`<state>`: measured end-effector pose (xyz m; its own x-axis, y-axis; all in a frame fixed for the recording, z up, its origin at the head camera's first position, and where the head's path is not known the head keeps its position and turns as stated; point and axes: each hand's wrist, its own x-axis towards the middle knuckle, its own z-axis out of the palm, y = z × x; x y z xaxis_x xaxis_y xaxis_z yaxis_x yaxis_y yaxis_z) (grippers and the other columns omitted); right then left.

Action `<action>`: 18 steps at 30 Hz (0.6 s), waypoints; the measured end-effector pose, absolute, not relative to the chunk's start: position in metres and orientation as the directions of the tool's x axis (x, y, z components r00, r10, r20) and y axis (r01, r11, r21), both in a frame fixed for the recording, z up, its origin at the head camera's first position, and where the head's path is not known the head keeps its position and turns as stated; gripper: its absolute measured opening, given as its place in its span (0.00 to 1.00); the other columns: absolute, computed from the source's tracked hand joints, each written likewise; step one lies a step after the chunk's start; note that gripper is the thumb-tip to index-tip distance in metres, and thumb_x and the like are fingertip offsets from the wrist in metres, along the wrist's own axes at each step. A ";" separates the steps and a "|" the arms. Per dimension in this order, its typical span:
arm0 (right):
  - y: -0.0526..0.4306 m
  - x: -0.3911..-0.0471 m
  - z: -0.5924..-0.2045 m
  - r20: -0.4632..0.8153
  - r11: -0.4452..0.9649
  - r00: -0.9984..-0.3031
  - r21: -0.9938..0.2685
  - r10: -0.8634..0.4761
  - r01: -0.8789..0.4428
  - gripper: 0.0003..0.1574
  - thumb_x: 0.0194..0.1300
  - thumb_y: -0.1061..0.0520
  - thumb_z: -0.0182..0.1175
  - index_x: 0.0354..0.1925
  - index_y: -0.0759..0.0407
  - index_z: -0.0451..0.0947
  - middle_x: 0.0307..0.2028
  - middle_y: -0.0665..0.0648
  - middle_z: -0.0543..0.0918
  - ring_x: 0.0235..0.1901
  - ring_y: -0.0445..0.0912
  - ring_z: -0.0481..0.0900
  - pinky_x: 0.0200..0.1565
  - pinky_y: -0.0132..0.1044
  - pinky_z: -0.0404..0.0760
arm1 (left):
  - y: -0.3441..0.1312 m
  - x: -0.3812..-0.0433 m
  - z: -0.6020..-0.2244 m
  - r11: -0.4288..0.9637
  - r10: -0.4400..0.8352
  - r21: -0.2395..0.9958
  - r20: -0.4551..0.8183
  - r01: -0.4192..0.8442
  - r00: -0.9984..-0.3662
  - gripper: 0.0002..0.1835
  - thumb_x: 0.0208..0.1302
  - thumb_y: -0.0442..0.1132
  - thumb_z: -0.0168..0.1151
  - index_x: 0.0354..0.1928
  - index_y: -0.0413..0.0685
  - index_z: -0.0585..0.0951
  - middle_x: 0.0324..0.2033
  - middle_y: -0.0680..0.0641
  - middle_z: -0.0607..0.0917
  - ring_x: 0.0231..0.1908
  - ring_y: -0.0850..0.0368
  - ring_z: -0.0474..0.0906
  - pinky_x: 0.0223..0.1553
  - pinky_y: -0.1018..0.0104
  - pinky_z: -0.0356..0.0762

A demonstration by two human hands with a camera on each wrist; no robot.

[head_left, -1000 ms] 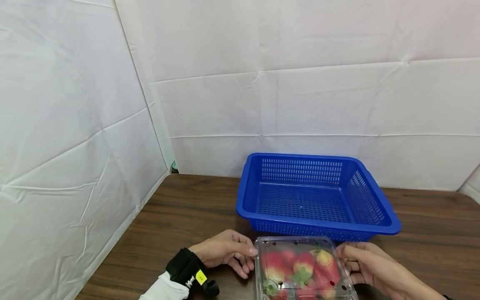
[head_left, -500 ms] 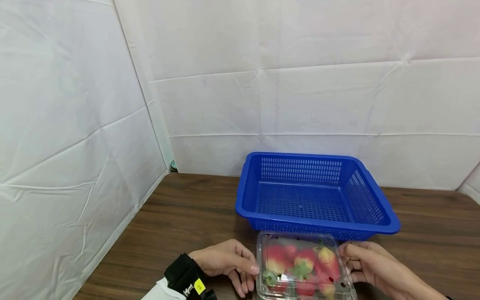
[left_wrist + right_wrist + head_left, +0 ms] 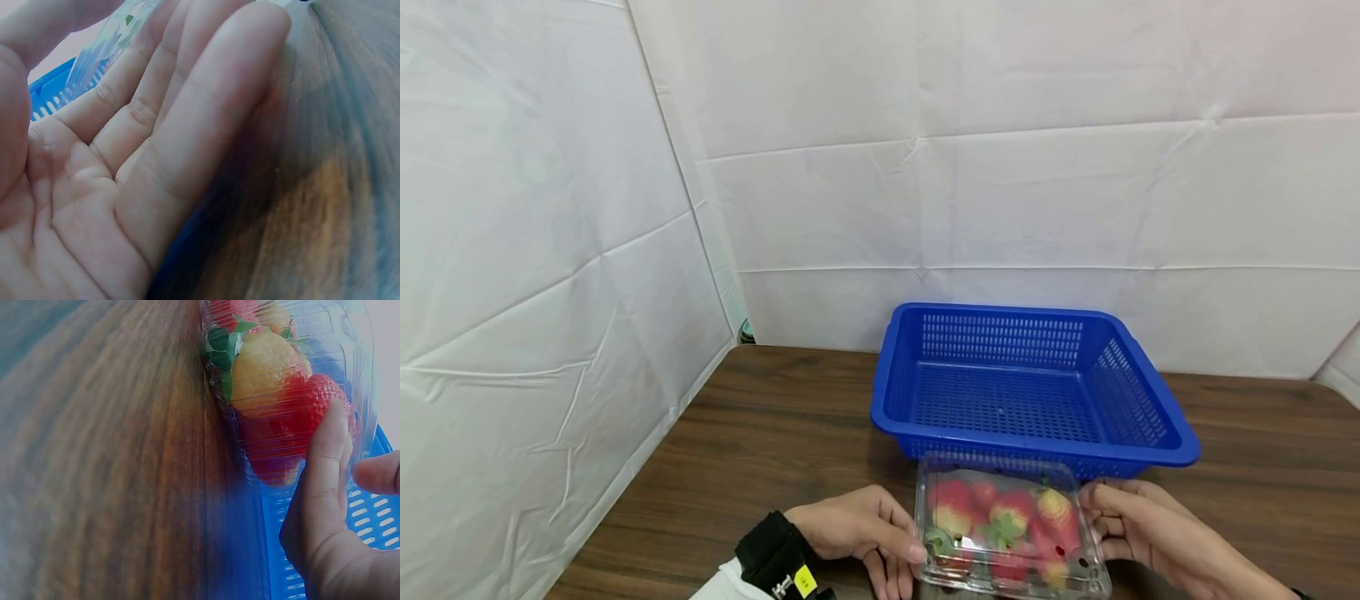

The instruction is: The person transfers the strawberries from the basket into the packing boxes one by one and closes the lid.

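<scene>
A clear plastic clamshell box (image 3: 992, 579) of red and pale yellow strawberries (image 3: 1006, 521) lies lid up against the front of the blue basket (image 3: 1037, 446). At its front left corner my left hand (image 3: 857, 529) has the thumb tip over the rim, with the other fingers bent down beside it. In the left wrist view the palm and fingers (image 3: 206, 106) fill most of the frame, so their contact is largely hidden. My right hand (image 3: 1150, 533) grips the right side. The right wrist view has one finger (image 3: 325, 450) along the wall and the thumb (image 3: 378, 474) by the rim.
The basket is perforated and stands at the back of the dark wooden table (image 3: 760, 433). White cloth (image 3: 1030, 167) hangs behind the table, and another white sheet (image 3: 550, 292) closes off the left side.
The clamshell box has shifted slightly forward, so its front edge shows. My left hand has slid back along its left side to the front corner. My right hand has hardly moved.
</scene>
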<state>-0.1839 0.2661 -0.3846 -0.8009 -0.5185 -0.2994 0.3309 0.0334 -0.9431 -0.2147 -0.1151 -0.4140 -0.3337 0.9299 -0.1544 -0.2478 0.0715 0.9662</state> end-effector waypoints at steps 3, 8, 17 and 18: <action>0.267 -0.184 -0.385 -0.299 0.027 -0.794 -0.941 -0.530 0.336 0.16 0.77 0.54 0.41 0.42 0.59 0.74 0.36 0.51 0.78 0.35 0.43 0.77 0.40 0.37 0.84 | -0.114 -0.214 -0.413 0.077 0.929 0.968 -0.157 -0.241 -0.335 0.27 0.69 0.38 0.55 0.44 0.08 0.66 0.26 0.50 0.87 0.27 0.61 0.82 0.27 0.74 0.84; 0.267 -0.185 -0.385 -0.291 0.012 -0.781 -0.940 -0.552 0.342 0.16 0.78 0.55 0.40 0.42 0.59 0.73 0.36 0.51 0.78 0.35 0.43 0.78 0.41 0.37 0.85 | -0.113 -0.212 -0.412 0.083 0.927 0.969 -0.161 -0.233 -0.340 0.27 0.68 0.37 0.55 0.43 0.08 0.66 0.25 0.52 0.87 0.26 0.62 0.82 0.26 0.75 0.83; 0.266 -0.185 -0.386 -0.287 0.007 -0.768 -0.938 -0.573 0.345 0.16 0.78 0.55 0.39 0.43 0.60 0.73 0.36 0.51 0.79 0.35 0.42 0.77 0.41 0.37 0.85 | -0.113 -0.211 -0.412 0.108 0.921 0.966 -0.186 -0.234 -0.342 0.27 0.67 0.36 0.57 0.43 0.07 0.65 0.22 0.54 0.86 0.23 0.65 0.80 0.23 0.77 0.82; 0.266 -0.185 -0.386 -0.288 0.008 -0.767 -0.938 -0.573 0.346 0.16 0.78 0.55 0.39 0.43 0.60 0.73 0.36 0.51 0.79 0.35 0.42 0.77 0.41 0.37 0.85 | -0.113 -0.211 -0.412 0.109 0.920 0.967 -0.187 -0.232 -0.345 0.27 0.66 0.36 0.57 0.42 0.07 0.65 0.22 0.54 0.86 0.23 0.65 0.80 0.23 0.77 0.82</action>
